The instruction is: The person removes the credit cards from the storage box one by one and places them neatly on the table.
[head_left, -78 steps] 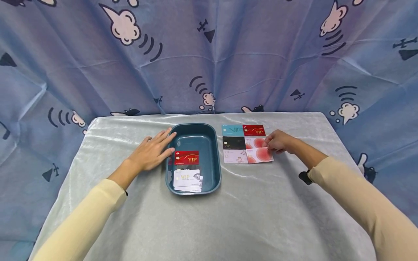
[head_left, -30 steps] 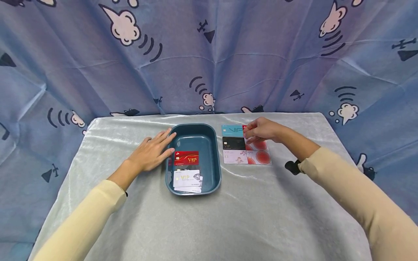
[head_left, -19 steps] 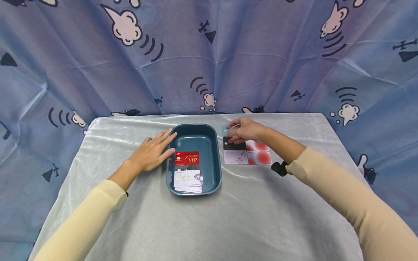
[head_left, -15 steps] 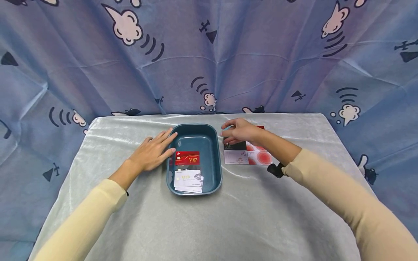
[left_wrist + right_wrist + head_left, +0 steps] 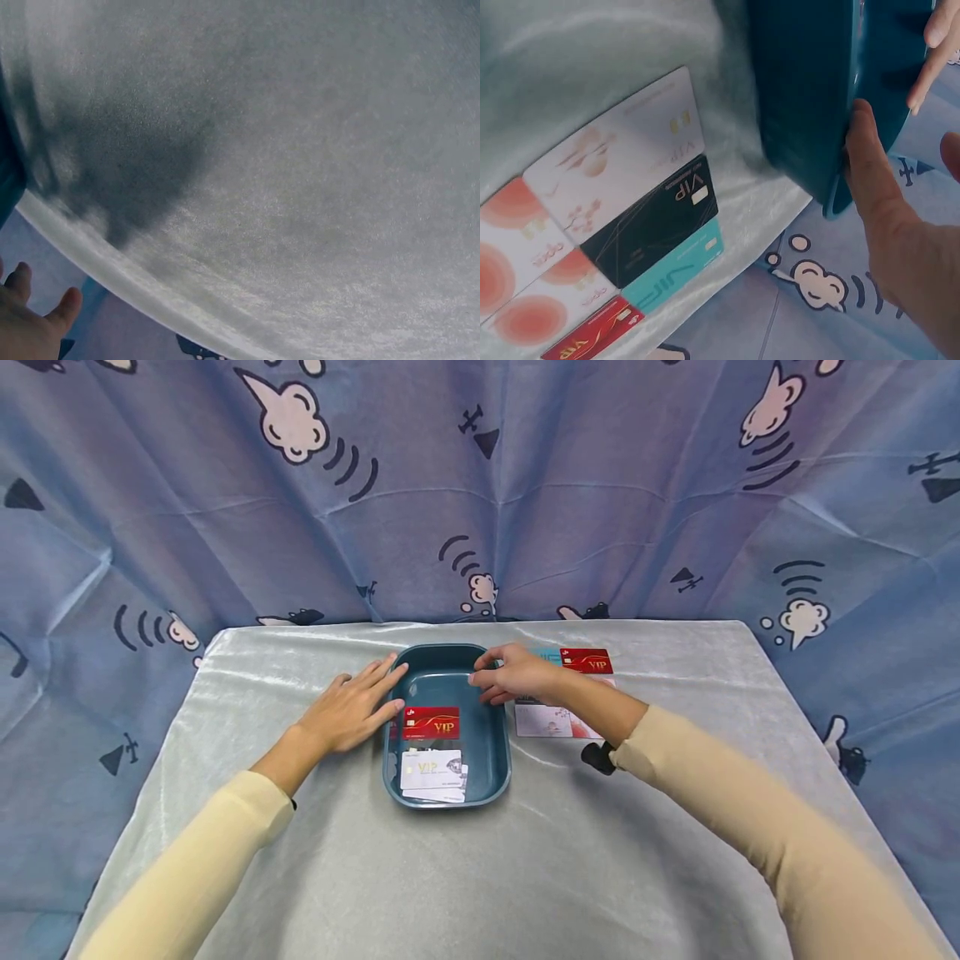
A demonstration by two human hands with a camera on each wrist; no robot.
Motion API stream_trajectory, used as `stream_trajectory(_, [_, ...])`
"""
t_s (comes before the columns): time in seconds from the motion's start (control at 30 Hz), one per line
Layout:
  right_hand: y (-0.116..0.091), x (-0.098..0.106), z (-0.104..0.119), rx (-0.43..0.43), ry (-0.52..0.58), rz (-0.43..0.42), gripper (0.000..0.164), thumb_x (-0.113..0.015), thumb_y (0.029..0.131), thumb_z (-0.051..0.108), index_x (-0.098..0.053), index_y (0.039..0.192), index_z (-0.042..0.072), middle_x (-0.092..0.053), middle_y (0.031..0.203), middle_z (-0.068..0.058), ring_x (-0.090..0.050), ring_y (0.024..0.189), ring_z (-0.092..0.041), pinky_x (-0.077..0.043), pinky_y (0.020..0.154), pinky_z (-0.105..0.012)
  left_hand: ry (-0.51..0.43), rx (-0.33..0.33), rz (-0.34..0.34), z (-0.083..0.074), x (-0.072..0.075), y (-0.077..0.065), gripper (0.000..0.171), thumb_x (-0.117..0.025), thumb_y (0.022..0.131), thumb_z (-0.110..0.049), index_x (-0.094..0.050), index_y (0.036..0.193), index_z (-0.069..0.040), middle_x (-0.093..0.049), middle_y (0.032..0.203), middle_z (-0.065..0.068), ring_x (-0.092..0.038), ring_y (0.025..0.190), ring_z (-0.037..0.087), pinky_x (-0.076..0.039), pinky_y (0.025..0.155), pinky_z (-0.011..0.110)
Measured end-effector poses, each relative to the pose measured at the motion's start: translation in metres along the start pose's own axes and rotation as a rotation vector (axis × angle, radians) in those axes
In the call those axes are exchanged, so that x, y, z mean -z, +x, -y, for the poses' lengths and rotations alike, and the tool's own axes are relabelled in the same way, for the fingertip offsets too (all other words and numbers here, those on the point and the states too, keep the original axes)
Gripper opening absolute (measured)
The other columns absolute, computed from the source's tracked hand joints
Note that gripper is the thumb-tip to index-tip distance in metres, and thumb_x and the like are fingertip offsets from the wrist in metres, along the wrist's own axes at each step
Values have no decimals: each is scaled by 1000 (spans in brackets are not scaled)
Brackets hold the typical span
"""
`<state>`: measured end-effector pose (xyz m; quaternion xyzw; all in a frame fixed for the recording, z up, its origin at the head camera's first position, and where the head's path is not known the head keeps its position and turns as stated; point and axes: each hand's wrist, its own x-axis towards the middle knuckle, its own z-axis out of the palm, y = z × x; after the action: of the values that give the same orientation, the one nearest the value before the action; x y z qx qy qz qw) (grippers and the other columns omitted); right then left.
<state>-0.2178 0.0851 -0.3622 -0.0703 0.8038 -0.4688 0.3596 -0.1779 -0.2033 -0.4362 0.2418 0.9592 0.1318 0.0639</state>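
My left hand [image 5: 347, 708], fingers spread, rests against the left rim of a dark teal tray [image 5: 501, 777]. Inside lie a red VIP card [image 5: 431, 723], a mostly covered black card, and a white VIP card [image 5: 431, 770] overlapping another white one. My right hand [image 5: 517, 675] reaches over the tray's right rim with relaxed fingers and nothing visible in them. In the right wrist view, its fingers lie right at the rim. Beside the tray are a black VIP card [image 5: 656, 221], a teal VIP card [image 5: 676, 264], a pale VIP card [image 5: 622, 146] and a red VIP card [image 5: 587, 661].
Two cards with red circles, one of them a pink card [image 5: 536, 315], adjoin the others in a two-column block, partly hidden by my right arm in the head view. A pale velvety cloth [image 5: 450, 885] covers the table; a blue patterned curtain [image 5: 420, 502] hangs behind.
My right hand has let go of the lower pink card, which now lies in line with its row. It has passed left over the red and teal cards to the tray. My left hand stays put.
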Motion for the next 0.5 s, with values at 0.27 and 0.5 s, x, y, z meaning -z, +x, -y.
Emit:
stream_trajectory(0.27, [12, -12, 4, -53, -37, 21, 56, -62, 99, 24, -38, 142, -3, -55, 137, -25, -63, 116, -38, -51, 97, -43, -9, 15, 13, 0, 0, 1, 67, -43, 104, -46, -19, 161, -20, -11, 167, 5, -18, 151, 31, -22, 112, 64])
stream_trajectory(0.5, [22, -20, 7, -88, -48, 24, 55, -63, 99, 23, -38, 141, -2, -58, 132, -28, -65, 112, -38, -52, 95, -43, -11, 26, 28, 0, 0, 0, 67, -43, 104, -48, -19, 161, -22, -10, 167, 4, -16, 151, 31, -22, 113, 64])
